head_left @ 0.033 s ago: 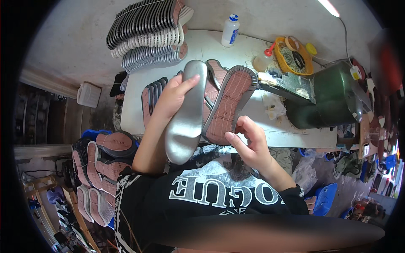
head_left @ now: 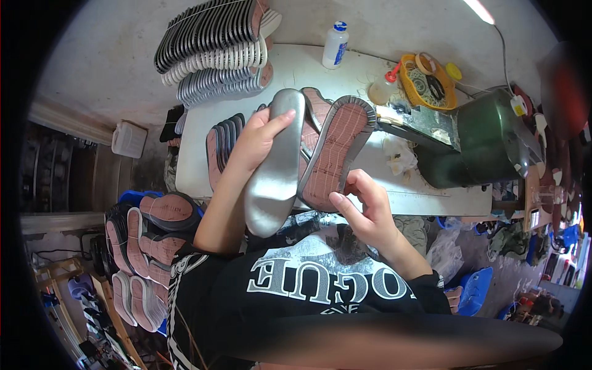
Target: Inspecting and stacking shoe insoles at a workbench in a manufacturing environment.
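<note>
My left hand (head_left: 254,140) is closed around a silver, smooth-faced insole (head_left: 271,194), its thumb across the upper part. In my right hand (head_left: 369,209), thumb and fingers pinch the lower edge of another insole (head_left: 336,148). This one shows its pink, stitched underside, with a dark wrapped rim pleated around the top end. The two insoles are side by side, close together, over the table's front edge. Just behind them, more pink-backed insoles (head_left: 317,106) are partly hidden. Left of my left hand, a short row of dark-edged insoles (head_left: 222,142) stands on the table.
Bundled insoles (head_left: 209,40) are stacked at the back left of the white table (head_left: 290,68). Behind are a white bottle (head_left: 335,46), a red-tipped squeeze bottle (head_left: 383,91) and a yellow basket (head_left: 408,86). A green machine (head_left: 487,139) stands right. More insoles (head_left: 168,211) lie at lower left.
The silver insole and my left hand have shifted very slightly to the right. My right hand and its insole look almost unmoved.
</note>
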Available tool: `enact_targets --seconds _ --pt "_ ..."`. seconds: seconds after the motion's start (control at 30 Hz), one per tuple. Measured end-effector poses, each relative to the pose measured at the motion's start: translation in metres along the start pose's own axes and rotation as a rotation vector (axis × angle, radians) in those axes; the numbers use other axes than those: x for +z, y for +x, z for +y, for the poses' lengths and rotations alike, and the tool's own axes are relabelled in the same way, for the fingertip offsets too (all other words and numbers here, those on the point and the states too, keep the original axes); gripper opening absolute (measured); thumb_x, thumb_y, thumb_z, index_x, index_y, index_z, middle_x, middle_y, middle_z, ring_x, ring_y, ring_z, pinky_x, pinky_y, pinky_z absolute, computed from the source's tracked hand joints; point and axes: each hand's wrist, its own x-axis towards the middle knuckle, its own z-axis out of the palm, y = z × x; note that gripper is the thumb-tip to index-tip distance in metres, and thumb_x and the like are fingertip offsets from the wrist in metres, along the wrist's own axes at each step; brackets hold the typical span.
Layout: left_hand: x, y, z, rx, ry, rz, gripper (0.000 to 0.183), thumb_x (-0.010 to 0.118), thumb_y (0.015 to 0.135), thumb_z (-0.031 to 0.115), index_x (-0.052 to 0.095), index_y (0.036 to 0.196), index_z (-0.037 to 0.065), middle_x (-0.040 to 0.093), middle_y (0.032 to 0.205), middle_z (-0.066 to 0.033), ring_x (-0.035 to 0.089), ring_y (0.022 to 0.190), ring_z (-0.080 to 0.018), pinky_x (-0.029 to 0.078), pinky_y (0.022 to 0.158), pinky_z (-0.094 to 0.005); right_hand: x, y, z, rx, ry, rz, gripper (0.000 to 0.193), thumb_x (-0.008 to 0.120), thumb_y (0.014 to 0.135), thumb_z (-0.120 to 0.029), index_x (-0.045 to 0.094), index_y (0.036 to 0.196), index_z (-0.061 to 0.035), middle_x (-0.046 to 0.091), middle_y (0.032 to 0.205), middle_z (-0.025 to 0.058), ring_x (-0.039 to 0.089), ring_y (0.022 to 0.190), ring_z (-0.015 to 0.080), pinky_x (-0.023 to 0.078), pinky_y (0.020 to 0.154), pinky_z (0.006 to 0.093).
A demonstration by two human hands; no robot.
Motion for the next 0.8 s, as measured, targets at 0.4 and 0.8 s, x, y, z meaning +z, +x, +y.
enact_targets --seconds 0.4,0.8 --pt "0.025 0.005 -0.015 0.561 0.571 0.278 0.057 0.05 0.095 0.019 0.027 0.142 -0.003 0.043 0.13 -0.0153 0.048 0.118 -0.0266 0.039 0.1 -0.034 -0.004 -0.008 0.012 0.219 0.24 -0.024 0.018 0.059 0.091 -0.01 0.054 0.101 0.0045 0.059 0.086 0.0084 0.059 0.082 0.0135 0.047 0.077 0.0276" --pt "0.016 0.046 -0.056 0.634 1.149 0.486 0.074 0.065 0.084 0.041 0.036 0.137 -0.002 0.046 0.126 -0.0196 0.047 0.117 -0.0324 0.042 0.096 -0.0394 -0.015 -0.018 0.03 0.34 0.435 0.046 0.016 0.059 0.092 -0.009 0.055 0.102 0.0021 0.061 0.092 0.0035 0.056 0.087 0.0077 0.045 0.079 0.0239"
